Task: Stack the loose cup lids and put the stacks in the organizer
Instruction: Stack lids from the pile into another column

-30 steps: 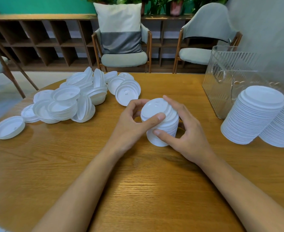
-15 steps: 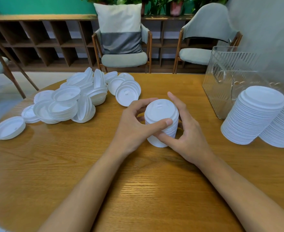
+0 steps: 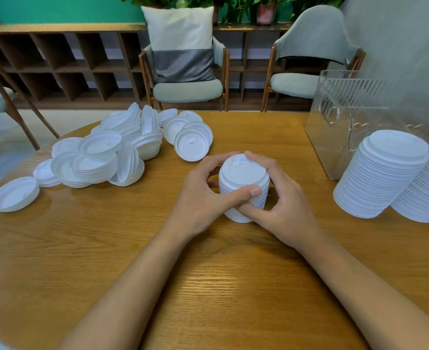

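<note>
A short stack of white cup lids (image 3: 243, 173) stands on the wooden table (image 3: 208, 286) at the centre. My left hand (image 3: 203, 198) grips its left side, thumb across the front. My right hand (image 3: 281, 200) grips its right side, fingers over the far edge. A pile of loose white lids (image 3: 112, 152) lies at the left. Two tall lid stacks (image 3: 382, 173) stand at the right, in front of the clear plastic organizer (image 3: 334, 127).
One single lid (image 3: 14, 194) lies apart near the table's left edge. Two cushioned chairs (image 3: 188, 89) and a low wooden shelf (image 3: 56, 64) stand beyond the far edge of the table.
The stack between my hands has straightened from a lean to nearly upright and shifted slightly right. My right fingers have come down onto its top edge.
</note>
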Available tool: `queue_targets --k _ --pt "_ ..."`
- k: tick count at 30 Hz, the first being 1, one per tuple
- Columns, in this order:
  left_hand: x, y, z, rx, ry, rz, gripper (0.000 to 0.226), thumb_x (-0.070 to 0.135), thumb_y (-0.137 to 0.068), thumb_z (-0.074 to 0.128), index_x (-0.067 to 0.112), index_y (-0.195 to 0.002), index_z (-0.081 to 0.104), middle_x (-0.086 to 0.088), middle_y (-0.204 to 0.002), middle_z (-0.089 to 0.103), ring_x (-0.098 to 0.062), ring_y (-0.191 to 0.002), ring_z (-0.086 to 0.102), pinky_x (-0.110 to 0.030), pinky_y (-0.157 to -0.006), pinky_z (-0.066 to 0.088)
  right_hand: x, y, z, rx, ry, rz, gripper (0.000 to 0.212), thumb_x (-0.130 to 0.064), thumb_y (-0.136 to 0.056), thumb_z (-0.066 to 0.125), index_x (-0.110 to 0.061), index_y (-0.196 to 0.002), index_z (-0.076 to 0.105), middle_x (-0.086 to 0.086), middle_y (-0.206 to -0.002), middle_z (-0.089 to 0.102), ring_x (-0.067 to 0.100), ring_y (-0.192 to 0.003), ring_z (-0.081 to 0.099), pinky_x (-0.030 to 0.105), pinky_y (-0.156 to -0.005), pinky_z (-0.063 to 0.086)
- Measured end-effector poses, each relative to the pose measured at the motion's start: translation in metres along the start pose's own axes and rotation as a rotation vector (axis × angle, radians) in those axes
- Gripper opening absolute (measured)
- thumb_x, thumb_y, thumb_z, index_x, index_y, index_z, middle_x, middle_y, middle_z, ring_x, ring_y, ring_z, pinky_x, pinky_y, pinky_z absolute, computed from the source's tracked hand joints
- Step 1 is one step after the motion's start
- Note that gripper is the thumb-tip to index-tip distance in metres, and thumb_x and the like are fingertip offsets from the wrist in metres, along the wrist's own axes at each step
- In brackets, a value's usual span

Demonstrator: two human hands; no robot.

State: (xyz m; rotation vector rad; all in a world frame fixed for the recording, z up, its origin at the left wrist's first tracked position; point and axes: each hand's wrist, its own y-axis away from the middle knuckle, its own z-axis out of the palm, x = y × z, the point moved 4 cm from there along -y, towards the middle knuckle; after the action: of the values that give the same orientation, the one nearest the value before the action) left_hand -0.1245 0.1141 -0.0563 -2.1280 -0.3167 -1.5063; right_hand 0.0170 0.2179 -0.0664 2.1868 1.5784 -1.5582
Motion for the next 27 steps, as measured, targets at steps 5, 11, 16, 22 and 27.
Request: queue_targets --k 5,11,16,22,27 --pt "-0.016 -0.007 -0.040 0.129 -0.054 -0.014 0.050 0.058 -0.093 0.061 0.026 -0.130 0.072 0.014 -0.123 0.075 -0.001 -0.123 0.064 -0.035 -0.107 0.050 0.000 0.000 -0.001 0.006 0.020 0.043 0.078 -0.053 -0.079 0.081 -0.040 -0.148 0.046 -0.029 -0.141 0.051 -0.010 -0.132 0.047 0.009 -0.103 0.039" --pt "-0.047 -0.025 -0.050 0.203 -0.718 0.092 0.043 0.014 -0.098 0.067 0.015 -0.141 0.064 0.000 -0.139 0.066 -0.017 -0.134 0.057 -0.035 -0.113 0.045 0.000 -0.001 -0.003 0.021 0.031 0.065 0.077 -0.053 -0.079 0.081 -0.043 -0.147 0.045 -0.035 -0.139 0.047 -0.017 -0.131 0.042 0.002 -0.101 0.034" --pt "-0.051 -0.029 -0.046 0.165 -0.812 0.060 0.043 0.018 -0.101 0.064 0.012 -0.144 0.060 -0.004 -0.136 0.067 -0.024 -0.127 0.061 -0.043 -0.105 0.050 -0.002 -0.001 -0.003 0.018 0.040 0.069 0.076 -0.055 -0.079 0.080 -0.047 -0.145 0.043 -0.037 -0.138 0.046 -0.020 -0.129 0.041 0.000 -0.099 0.033" --pt "-0.051 -0.028 -0.053 0.271 -0.771 0.087 0.021 0.018 -0.095 0.076 0.011 -0.113 0.073 -0.001 -0.108 0.070 -0.020 -0.097 0.067 -0.040 -0.083 0.055 -0.003 -0.001 -0.004 0.012 0.029 0.078 0.074 -0.055 -0.079 0.080 -0.048 -0.144 0.043 -0.035 -0.139 0.047 -0.018 -0.129 0.043 0.000 -0.097 0.033" --pt "-0.046 -0.026 -0.053 0.289 -0.835 0.117 0.005 0.018 -0.094 0.076 0.014 -0.097 0.075 0.003 -0.096 0.070 -0.018 -0.086 0.067 -0.039 -0.071 0.053 -0.003 -0.001 -0.003 0.011 0.023 0.081 0.074 -0.054 -0.079 0.080 -0.049 -0.143 0.043 -0.035 -0.138 0.047 -0.019 -0.128 0.043 0.000 -0.096 0.034"
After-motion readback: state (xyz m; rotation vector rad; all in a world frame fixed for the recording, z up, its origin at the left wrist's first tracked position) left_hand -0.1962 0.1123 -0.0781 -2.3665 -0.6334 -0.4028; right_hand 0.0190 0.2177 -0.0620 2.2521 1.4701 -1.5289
